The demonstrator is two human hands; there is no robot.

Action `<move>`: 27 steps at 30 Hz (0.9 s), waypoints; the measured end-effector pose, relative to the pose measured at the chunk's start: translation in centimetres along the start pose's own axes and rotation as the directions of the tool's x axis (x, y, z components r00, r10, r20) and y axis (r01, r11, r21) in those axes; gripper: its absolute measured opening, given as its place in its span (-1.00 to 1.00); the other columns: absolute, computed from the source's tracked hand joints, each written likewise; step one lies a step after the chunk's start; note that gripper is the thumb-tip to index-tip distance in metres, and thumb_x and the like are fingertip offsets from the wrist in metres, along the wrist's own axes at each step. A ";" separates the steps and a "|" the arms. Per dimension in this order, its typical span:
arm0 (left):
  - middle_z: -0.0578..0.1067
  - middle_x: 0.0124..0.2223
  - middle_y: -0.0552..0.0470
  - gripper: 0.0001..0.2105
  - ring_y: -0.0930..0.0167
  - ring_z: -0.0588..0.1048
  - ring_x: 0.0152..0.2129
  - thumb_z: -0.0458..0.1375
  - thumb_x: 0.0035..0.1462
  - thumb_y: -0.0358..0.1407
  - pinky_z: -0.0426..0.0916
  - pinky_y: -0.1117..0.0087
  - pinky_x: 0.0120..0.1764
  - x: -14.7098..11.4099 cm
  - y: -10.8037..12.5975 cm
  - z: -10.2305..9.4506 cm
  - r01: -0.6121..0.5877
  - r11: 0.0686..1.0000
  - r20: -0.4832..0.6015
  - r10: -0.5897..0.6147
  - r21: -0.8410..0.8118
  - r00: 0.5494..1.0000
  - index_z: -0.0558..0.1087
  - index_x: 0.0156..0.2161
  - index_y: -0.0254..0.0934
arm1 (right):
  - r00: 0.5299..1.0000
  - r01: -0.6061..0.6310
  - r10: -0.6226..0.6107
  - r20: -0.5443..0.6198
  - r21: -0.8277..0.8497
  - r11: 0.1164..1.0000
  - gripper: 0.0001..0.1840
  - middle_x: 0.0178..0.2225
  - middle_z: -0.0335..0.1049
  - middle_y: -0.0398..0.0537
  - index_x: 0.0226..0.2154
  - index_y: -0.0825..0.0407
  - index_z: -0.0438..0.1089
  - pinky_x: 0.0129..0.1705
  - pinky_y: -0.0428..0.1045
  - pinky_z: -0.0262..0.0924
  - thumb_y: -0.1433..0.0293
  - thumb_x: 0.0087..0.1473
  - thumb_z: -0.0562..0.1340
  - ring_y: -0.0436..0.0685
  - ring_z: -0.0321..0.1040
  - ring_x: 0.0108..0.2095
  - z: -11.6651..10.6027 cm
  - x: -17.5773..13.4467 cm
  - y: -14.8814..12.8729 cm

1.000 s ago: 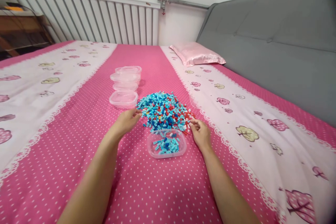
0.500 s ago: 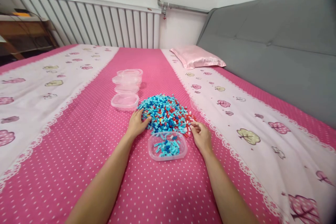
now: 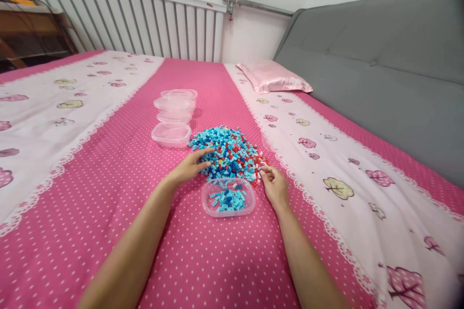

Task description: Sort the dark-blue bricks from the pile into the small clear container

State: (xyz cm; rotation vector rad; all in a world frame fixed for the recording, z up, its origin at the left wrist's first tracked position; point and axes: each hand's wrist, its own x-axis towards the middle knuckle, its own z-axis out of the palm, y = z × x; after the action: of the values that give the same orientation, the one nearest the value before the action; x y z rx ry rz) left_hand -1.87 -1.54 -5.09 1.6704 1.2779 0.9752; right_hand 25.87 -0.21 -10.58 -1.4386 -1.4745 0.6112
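Observation:
A heap of small toy building bricks [image 3: 228,147], mostly light and dark blue with red, white and a few yellow ones, lies on the bedspread. My left hand [image 3: 190,166] reaches over the heap's left side, fingers stretched and apart, with nothing visible in them. At the right edge, by the red and white bricks, my right hand [image 3: 275,184] has its fingers curled together; whether a brick is between the tips is hidden. Between my wrists, just in front of the heap, stands a clear plastic container [image 3: 207,206] holding mainly light blue bricks.
Several clear plastic containers [image 3: 170,136] stand in a row behind the heap on the left. A faint clear piece of plastic [image 3: 267,141] lies right of the heap. Farther back are a pink pillow [image 3: 273,78], a grey headboard [image 3: 377,38] and a white radiator [image 3: 145,24].
My left hand has moved from the heap's left edge to the right, over the bricks, with its fingers reaching farther in. The right hand stays at the right edge. The view has shifted slightly.

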 end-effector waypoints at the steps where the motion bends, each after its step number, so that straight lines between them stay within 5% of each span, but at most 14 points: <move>1: 0.28 0.15 -0.08 -0.46 0.23 0.22 0.10 0.15 -0.03 -0.11 0.06 0.16 0.12 -0.1 0.4 0.2 -0.003 1.000 0.001 0.003 -0.019 1.000 0.30 0.08 -0.25 | 1.000 0.000 0.000 -0.002 -0.002 1.000 -0.68 -0.36 0.42 0.02 -0.32 0.10 0.41 -0.32 0.01 0.22 0.24 -0.09 0.14 0.07 0.29 -0.45 0.0 0.0 -0.1; 10: 0.34 0.11 -0.09 -0.52 0.26 0.27 0.06 0.09 0.02 -0.07 0.11 0.23 0.09 -0.6 2.2 0.0 0.022 0.962 -0.116 -0.055 -0.271 0.992 0.35 0.02 -0.25 | 1.000 -0.001 0.001 -0.004 -0.005 1.000 -0.68 -0.37 0.41 0.02 -0.33 0.10 0.41 -0.34 0.01 0.22 0.23 -0.08 0.13 0.08 0.28 -0.45 0.0 0.0 -0.2; 14: 0.43 0.00 -0.16 -0.51 0.21 0.38 -0.07 0.07 -0.03 -0.06 0.23 0.22 -0.03 -0.9 2.7 -1.5 0.162 0.980 -0.207 -0.137 0.111 0.969 0.38 -0.04 -0.33 | 1.000 -0.007 0.007 -0.003 0.007 1.000 -0.68 -0.36 0.42 0.02 -0.32 0.09 0.41 -0.33 0.01 0.22 0.23 -0.08 0.14 0.07 0.28 -0.45 0.1 0.0 0.1; 18: 0.51 -0.23 -0.16 -0.49 0.18 0.46 -0.28 0.21 -0.22 -0.14 0.31 0.24 -0.23 -1.5 2.9 -1.7 0.379 0.741 -0.186 -0.333 0.555 0.924 0.40 -0.11 -0.37 | 1.000 -0.012 0.012 0.004 0.016 1.000 -0.68 -0.35 0.43 0.03 -0.32 0.10 0.40 -0.33 0.02 0.23 0.23 -0.08 0.14 0.08 0.29 -0.46 0.1 0.0 0.2; 22: 0.50 -0.34 -0.10 -0.43 0.21 0.47 -0.37 0.27 -0.34 -0.24 0.32 0.32 -0.34 -1.4 2.3 -0.2 0.366 0.693 -0.169 -0.337 0.621 0.926 0.35 -0.11 -0.39 | 1.000 -0.002 0.002 0.003 0.014 1.000 -0.68 -0.35 0.43 0.03 -0.31 0.10 0.40 -0.31 0.01 0.23 0.24 -0.07 0.14 0.08 0.31 -0.44 0.0 0.0 0.2; 27: 0.48 -0.33 -0.04 -0.40 0.27 0.46 -0.39 0.28 -0.36 -0.29 0.35 0.32 -0.36 -0.6 0.7 1.4 0.320 0.790 -0.271 -0.202 0.522 0.941 0.32 -0.08 -0.32 | 1.000 0.005 -0.005 -0.005 0.007 1.000 -0.71 -0.35 0.43 0.01 -0.32 0.09 0.41 -0.32 0.01 0.24 0.26 -0.06 0.14 0.07 0.30 -0.45 0.1 0.0 0.2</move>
State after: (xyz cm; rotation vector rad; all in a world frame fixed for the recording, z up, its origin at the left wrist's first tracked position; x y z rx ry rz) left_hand -0.46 -2.45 -5.02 1.7729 2.0282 0.6369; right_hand 25.89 -0.18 -10.77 -1.4299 -1.4708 0.6087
